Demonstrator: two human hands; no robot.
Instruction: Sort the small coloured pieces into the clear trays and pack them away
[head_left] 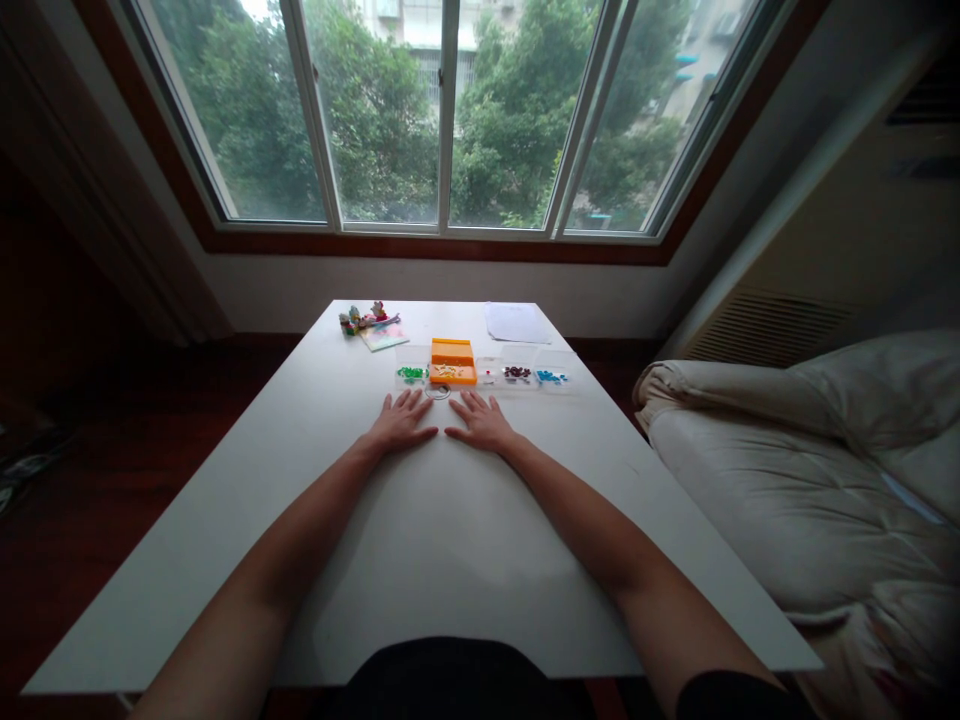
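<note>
My left hand (403,421) lies flat on the white table (450,560), fingers spread and holding nothing. Beside it my right hand (480,421) rests the same way, open, with a narrow gap between the thumbs. Just beyond the fingertips is a thin loop of cord or wire (438,393). Behind that stands an orange box (452,350), its lid raised, with small yellowish pieces inside. Green beads (412,374) sit in a clear box to its left. Clear boxes on the right hold a few red bits (488,373), dark brown beads (517,373) and blue beads (551,377).
Small colourful figurines (364,318) and a pastel sheet or packet (385,336) lie at the table's far left. White paper (517,323) is at the far right corner. A beige sofa (750,480) stands right of the table; a window (442,120) is beyond.
</note>
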